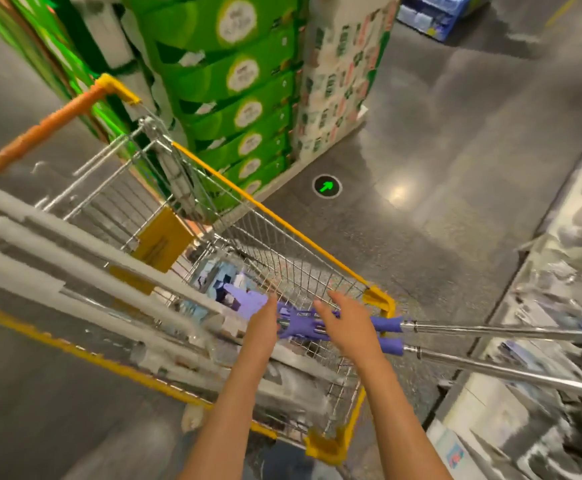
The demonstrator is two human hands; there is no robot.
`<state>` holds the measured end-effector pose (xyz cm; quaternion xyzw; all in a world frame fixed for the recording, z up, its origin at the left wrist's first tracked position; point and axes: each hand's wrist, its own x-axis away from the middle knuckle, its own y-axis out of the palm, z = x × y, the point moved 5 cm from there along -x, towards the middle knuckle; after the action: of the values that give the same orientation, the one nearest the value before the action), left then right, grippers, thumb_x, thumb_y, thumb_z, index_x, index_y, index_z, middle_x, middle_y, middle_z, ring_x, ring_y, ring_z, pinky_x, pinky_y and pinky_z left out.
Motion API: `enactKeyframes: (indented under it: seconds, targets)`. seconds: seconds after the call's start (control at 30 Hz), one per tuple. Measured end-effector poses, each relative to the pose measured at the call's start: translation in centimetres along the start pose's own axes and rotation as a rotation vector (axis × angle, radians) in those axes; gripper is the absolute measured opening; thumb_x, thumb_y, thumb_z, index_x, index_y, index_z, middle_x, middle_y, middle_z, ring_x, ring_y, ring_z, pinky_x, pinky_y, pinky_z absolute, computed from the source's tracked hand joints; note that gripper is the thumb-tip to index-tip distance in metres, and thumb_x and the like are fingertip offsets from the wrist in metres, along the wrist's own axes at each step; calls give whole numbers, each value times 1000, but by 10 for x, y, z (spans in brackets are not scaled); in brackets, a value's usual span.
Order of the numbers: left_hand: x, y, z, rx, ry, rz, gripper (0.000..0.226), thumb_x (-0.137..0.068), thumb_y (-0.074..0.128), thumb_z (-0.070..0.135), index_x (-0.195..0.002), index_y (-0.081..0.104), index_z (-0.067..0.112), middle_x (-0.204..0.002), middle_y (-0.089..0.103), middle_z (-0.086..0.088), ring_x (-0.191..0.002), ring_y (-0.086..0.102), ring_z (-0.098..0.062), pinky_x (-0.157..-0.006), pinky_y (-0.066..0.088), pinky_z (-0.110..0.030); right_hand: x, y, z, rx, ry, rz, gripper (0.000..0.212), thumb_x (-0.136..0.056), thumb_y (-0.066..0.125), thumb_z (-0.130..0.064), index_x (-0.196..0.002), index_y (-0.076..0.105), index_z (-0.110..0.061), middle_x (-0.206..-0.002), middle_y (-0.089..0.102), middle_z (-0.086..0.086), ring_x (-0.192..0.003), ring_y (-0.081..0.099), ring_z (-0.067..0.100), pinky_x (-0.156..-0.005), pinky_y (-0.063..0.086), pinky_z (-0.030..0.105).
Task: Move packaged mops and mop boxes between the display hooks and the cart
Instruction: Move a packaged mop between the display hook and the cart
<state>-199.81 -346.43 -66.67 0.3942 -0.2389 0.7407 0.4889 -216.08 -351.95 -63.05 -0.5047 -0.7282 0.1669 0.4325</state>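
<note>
Both hands, left hand (265,318) and right hand (346,322), fingers apart, hover over purple-fitted chrome mop poles (473,344) lower right, gripping nothing. Poles overhang the yellow-rimmed wire cart (275,216); they could slip off or snag the mesh.

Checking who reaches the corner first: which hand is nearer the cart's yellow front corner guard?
Right. The right hand hovers open just short of the yellow corner guard; the left hand is farther along the rim, over the purple mop heads.
</note>
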Motion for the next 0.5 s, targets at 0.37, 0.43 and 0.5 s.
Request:
enactKeyframes:
  seconds: [0.37,0.43,0.5]
  targets:
    - [-37,57,-83,515,-307,1,78,-102,37,59,-146,37,-5,-127,53,-28,-114,57,-41,-99,46,-44,-42,25,66,271,58,-252,51,-101,38,-58,-66,52,-23,-66,58,-5,-80,61,28,-63,38,34]
    - [-46,64,-86,614,-298,-23,76,-102,36,59,-142,43,-5,-113,58,-21,-114,55,-37,-107,42,-43,-49,24,70,347,71,-253,54,-102,33,-59,-68,51,-21,-79,65,2,-88,62,29,-70,41,35]
    - [-52,67,-88,682,-292,-26,69,-102,38,59,-130,52,-2,-104,61,-18,-109,58,-35,-108,41,-42,-57,22,69,430,61,-260,57,-103,29,-60,-78,55,-16,-96,68,10,-97,64,32,-78,43,38]
